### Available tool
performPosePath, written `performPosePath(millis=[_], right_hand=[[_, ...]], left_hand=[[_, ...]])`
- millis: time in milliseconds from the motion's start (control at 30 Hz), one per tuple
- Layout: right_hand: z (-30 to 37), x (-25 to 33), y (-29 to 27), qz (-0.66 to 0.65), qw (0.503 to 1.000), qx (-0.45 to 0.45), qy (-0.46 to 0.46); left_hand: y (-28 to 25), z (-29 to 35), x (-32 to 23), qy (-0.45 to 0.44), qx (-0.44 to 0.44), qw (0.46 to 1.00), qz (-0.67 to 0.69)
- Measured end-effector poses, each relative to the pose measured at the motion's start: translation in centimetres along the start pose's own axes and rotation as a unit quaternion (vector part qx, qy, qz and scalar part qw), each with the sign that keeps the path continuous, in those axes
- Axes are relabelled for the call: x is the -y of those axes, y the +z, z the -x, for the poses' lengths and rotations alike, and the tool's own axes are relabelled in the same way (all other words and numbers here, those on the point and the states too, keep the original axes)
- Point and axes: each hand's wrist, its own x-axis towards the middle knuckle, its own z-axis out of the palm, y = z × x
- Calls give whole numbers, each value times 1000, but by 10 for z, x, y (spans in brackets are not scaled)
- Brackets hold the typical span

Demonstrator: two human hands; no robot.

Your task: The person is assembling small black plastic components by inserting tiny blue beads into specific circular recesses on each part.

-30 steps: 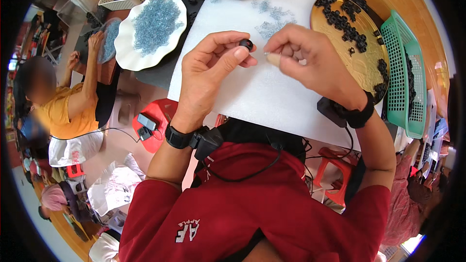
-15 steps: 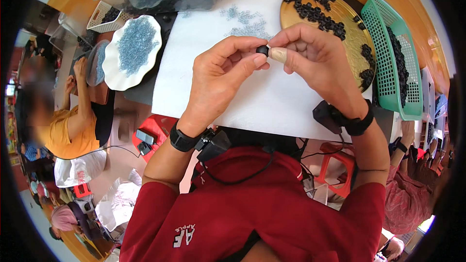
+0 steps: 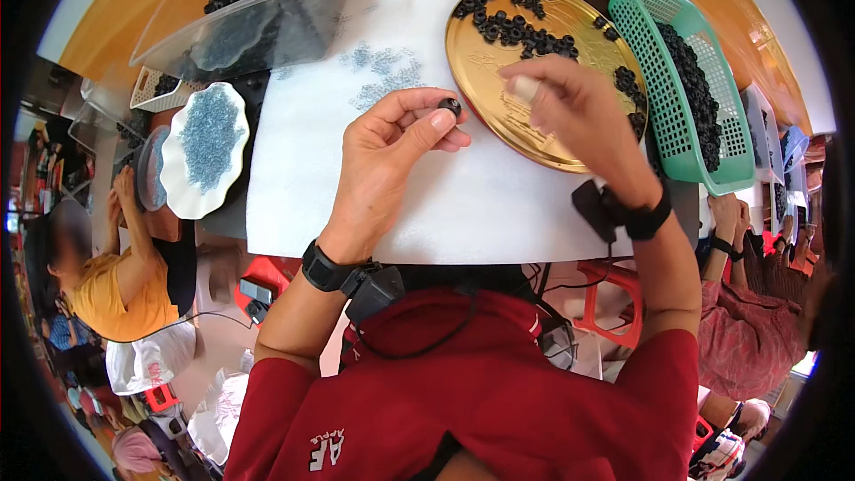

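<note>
At the left of the frame, a person in yellow (image 3: 125, 298); below, a plump white bag (image 3: 147, 358) with a small red stand (image 3: 162, 397) just beneath it; a second white bag (image 3: 218, 414), crumpled, lies farther right, on the pale floor (image 3: 218, 347); left of centre, a red stool (image 3: 272, 273) bears a phone (image 3: 255, 290); at the bottom left, a pink head covering (image 3: 138, 452); right of centre, low, another red stool (image 3: 614, 303); at the right edge, a person in patterned red (image 3: 744, 338), wearing a black wristband (image 3: 726, 249).
</note>
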Motion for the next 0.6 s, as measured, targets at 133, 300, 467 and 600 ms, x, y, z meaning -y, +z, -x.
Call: performPosePath(millis=[133, 300, 467, 600], right_hand=[[-11, -28, -44, 101, 980, -27, 172], [-17, -43, -48, 197, 966, 23, 164], [-22, -49, -41, 260, 961, 81, 40], [-27, -34, -31, 191, 973, 84, 95]], left_hand=[[0, -2, 1, -8, 5, 1000, -12], [-1, -1, 2, -13, 11, 1000, -15], [0, 1, -1, -9, 11, 999, -31], [-1, 1, -1, 0, 17, 999, -44]])
